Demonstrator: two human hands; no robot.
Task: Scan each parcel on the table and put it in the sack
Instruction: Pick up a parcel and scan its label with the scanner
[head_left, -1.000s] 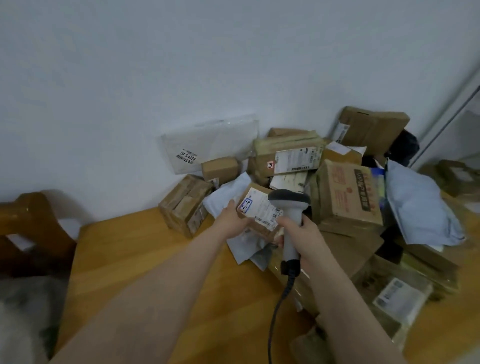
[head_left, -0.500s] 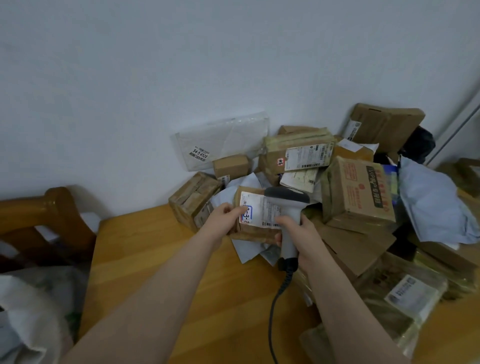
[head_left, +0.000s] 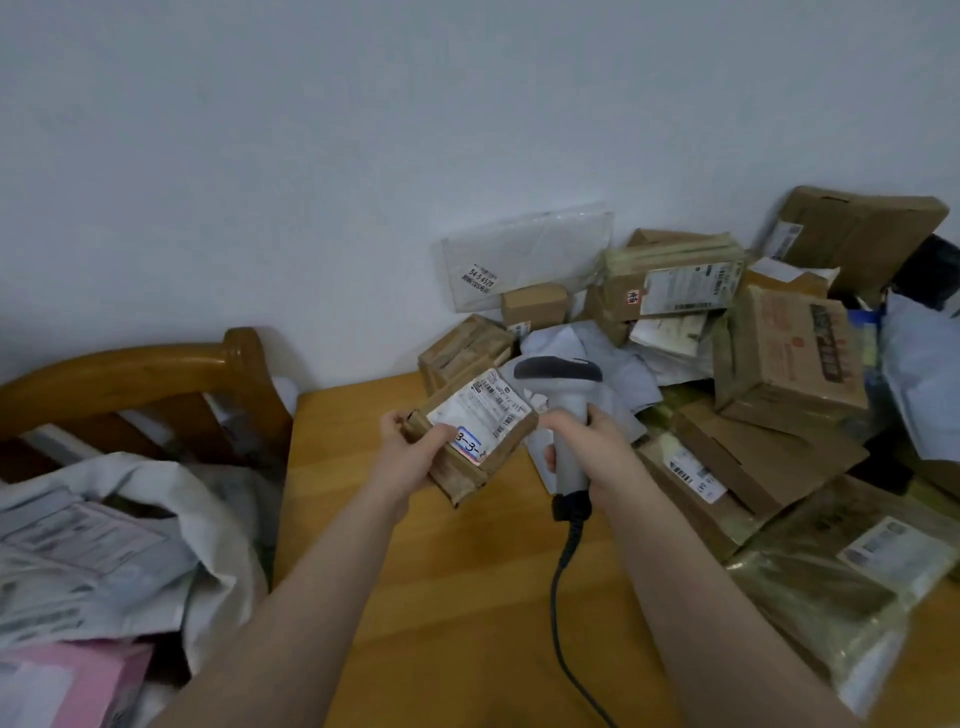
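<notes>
Your left hand (head_left: 410, 457) has drawn the small brown parcel (head_left: 470, 436) away from the heap and toward you since a moment ago, fingers curled shut around its near end, label up. Your right hand (head_left: 587, 447) is wrapped closed on the scanner (head_left: 563, 410), whose head sits just beside the label, so the scan looks done or nearly so. The sack (head_left: 171, 525) gapes at your left, off the table (head_left: 441, 597), nothing between. The remaining parcels (head_left: 779, 374) crowd the right, stacked loosely against the wall.

Wooden table (head_left: 467, 597), heaped parcels (head_left: 753, 415).
</notes>
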